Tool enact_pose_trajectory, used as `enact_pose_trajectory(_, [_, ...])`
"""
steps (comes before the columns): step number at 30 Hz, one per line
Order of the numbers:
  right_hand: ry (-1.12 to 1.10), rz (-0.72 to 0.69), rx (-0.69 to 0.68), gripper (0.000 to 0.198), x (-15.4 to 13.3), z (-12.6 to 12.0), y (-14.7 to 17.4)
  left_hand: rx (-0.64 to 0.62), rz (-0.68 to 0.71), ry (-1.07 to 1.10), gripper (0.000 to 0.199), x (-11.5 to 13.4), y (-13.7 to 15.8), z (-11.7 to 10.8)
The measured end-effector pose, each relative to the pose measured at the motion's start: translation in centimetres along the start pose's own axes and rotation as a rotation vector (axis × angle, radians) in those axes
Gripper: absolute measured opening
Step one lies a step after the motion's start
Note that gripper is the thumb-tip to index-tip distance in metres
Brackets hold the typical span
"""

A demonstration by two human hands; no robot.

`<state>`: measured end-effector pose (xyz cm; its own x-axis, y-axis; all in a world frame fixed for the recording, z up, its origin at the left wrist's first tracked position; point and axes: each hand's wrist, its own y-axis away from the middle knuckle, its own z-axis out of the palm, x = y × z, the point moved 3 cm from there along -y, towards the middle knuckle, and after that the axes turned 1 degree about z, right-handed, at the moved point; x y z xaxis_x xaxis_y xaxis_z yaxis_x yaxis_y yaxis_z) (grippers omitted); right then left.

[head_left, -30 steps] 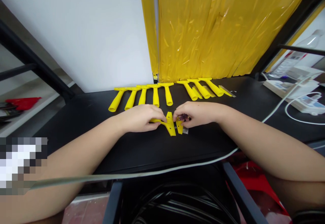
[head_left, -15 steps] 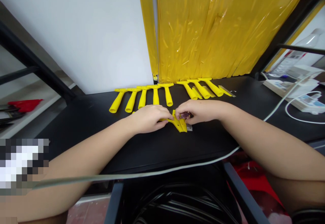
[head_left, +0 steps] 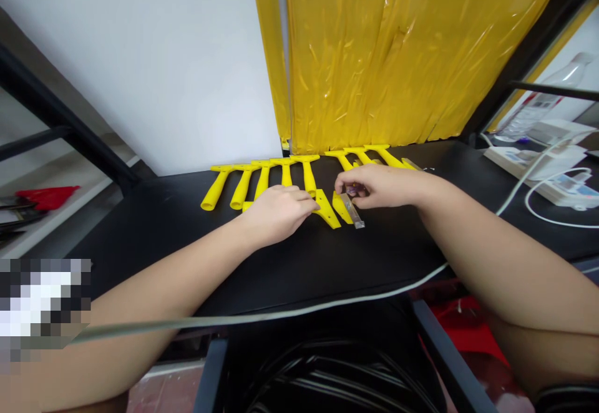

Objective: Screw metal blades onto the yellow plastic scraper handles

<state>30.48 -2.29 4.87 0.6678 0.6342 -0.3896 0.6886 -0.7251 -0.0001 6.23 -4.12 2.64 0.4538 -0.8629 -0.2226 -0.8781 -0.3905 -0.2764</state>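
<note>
My left hand [head_left: 279,214] is wrapped round a yellow T-shaped scraper handle, whose flat head [head_left: 328,211] with small holes sticks out to the right. My right hand [head_left: 384,186] pinches a flat yellow plate [head_left: 341,209] together with a metal blade [head_left: 354,212] along its right side. A small gap separates this plate from the scraper head. Something small, dark and purplish [head_left: 354,191] shows between my right fingers; its kind cannot be made out. Beyond my hands, several yellow scraper handles [head_left: 240,187] lie in a row, some partly covered by my right hand.
The black tabletop [head_left: 290,276] backs onto a white panel [head_left: 187,70] and a yellow wrapped surface [head_left: 365,57]. A power strip [head_left: 545,176] with white cords and a plastic bottle [head_left: 538,104] are at the right. A pale cable [head_left: 327,306] crosses in front of the table edge.
The yellow plate and blade in my right hand have moved right and away from the scraper head, opening a gap. Both hands have shifted slightly, the scraper head a little farther back.
</note>
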Motion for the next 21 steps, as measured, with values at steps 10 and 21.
enact_pose_trajectory(10, [0.015, 0.334, -0.194, 0.094, -0.9, 1.1, 1.2, 0.028, -0.01, 0.036, 0.028, -0.7, 1.6, -2.2])
enact_pose_trajectory(21, [0.148, 0.32, -0.159, 0.023, -1.5, 2.7, -0.7, 0.006, -0.102, -0.038, 0.032, -2.8, 2.5, -2.1])
